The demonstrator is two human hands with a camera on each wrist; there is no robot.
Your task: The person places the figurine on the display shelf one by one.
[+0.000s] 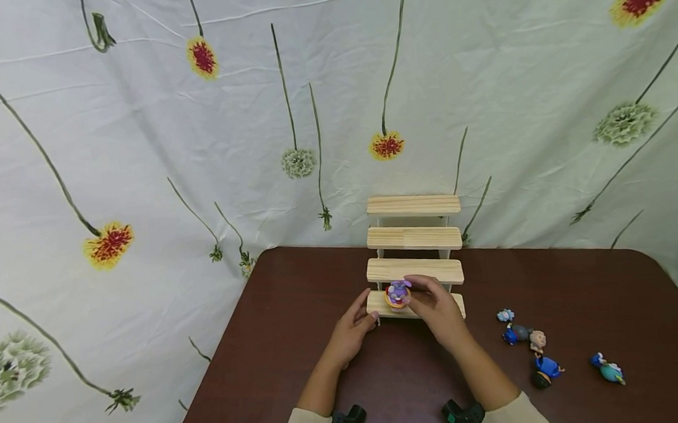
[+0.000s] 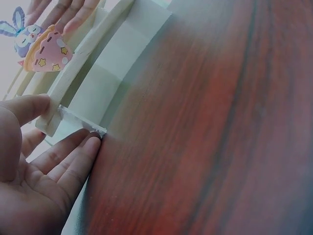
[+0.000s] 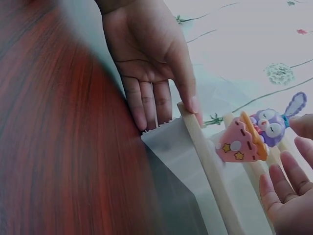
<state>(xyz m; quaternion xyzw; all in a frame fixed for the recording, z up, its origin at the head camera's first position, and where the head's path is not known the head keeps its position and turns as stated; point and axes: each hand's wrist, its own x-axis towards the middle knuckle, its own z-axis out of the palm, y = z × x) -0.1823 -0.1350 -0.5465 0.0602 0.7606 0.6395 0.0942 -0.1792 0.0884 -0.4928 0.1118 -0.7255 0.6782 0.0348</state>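
Observation:
A small purple rabbit figure (image 1: 398, 293) on a pink star-dotted base stands on the lowest step of a pale wooden stair-shaped shelf (image 1: 414, 238). My right hand (image 1: 418, 294) hovers at the figure's right side with relaxed, spread fingers. In the right wrist view those fingers (image 3: 281, 178) lie close to the figure (image 3: 254, 137) without curling round it. My left hand (image 1: 368, 312) rests against the shelf's left end. Its thumb (image 3: 188, 98) lies on the bottom step's edge, and its straight fingers (image 2: 73, 156) touch the side panel down by the table.
The shelf stands on a dark brown table (image 1: 575, 289) in front of a floral cloth backdrop (image 1: 200, 148). Several small toy figures lie at the right, among them a blue one (image 1: 545, 370) and a teal one (image 1: 607, 370).

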